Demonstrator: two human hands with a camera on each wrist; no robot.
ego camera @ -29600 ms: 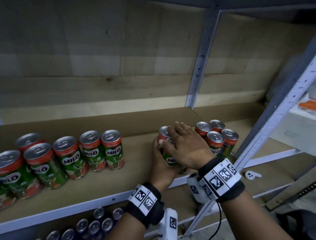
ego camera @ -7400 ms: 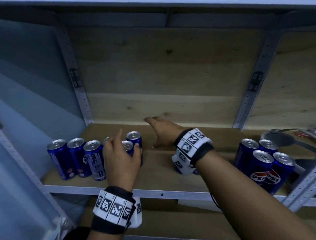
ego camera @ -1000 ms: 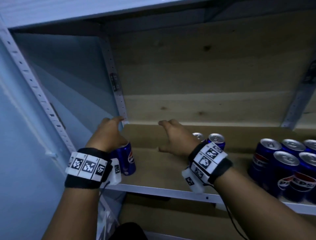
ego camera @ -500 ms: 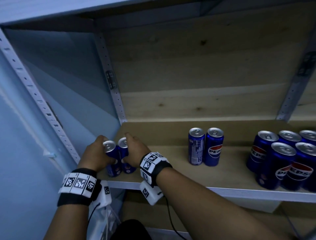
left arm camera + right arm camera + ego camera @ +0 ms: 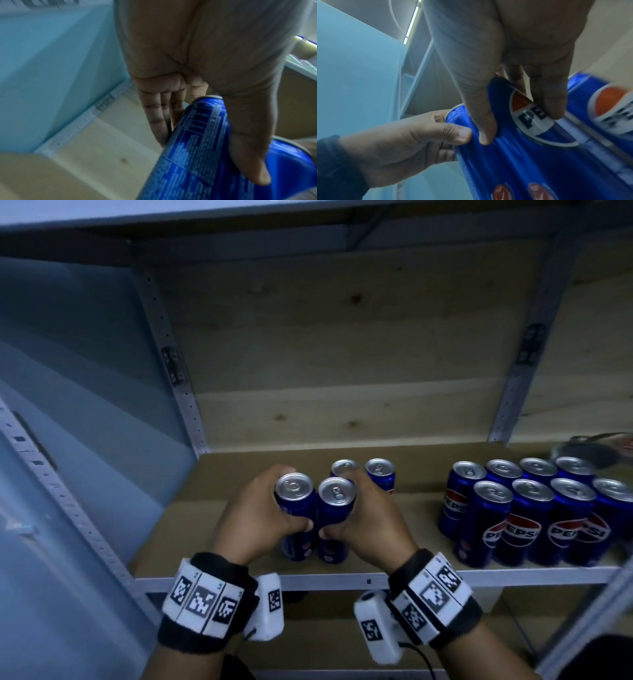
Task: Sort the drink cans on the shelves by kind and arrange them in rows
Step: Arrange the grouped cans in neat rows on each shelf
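Two blue Pepsi cans stand upright side by side near the front of the wooden shelf. My left hand grips the left can, fingers behind and thumb in front. My right hand grips the right can the same way. In the left wrist view my left hand wraps the can's label side. In the right wrist view my right hand holds the can by its logo. Just behind stand two more Pepsi cans. I cannot tell if the held cans touch the shelf.
A block of several Pepsi cans in two rows fills the shelf's right part. A dark round object lies behind it. A perforated metal upright and a blue wall bound the left side. Bare shelf lies between the hands and the block.
Both hands have carried the two gripped cans rightward from the shelf's left corner to just in front of the middle pair. A second earlier the hands were reaching into that corner.
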